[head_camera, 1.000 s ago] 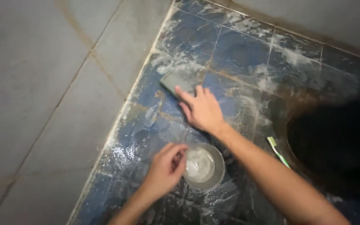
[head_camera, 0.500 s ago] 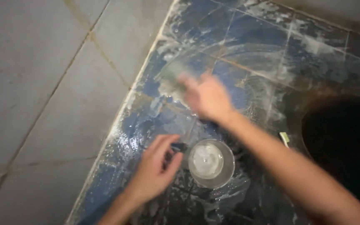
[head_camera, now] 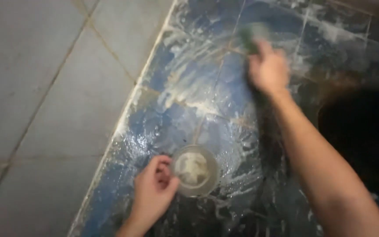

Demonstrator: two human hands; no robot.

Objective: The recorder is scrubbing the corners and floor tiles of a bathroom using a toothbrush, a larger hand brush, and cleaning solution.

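Note:
My right hand (head_camera: 268, 70) presses a green scrub pad (head_camera: 251, 36) onto wet blue floor tiles (head_camera: 198, 83) smeared with white foam; hand and pad are blurred by motion. My left hand (head_camera: 154, 191) grips the handle side of a small round metal cup (head_camera: 194, 170) that stands on the tiles and holds white soapy liquid. The left fingers curl around the cup's edge, though the exact hold is partly hidden.
Grey wall tiles (head_camera: 44, 87) rise at the left, meeting the floor along a pale grout line. A dark opening (head_camera: 365, 131) lies at the right, past my right forearm.
My right hand has swept the pad from the left-centre tiles up and to the right. The left hand has closed on the cup. The toothbrush near the dark opening has left the view.

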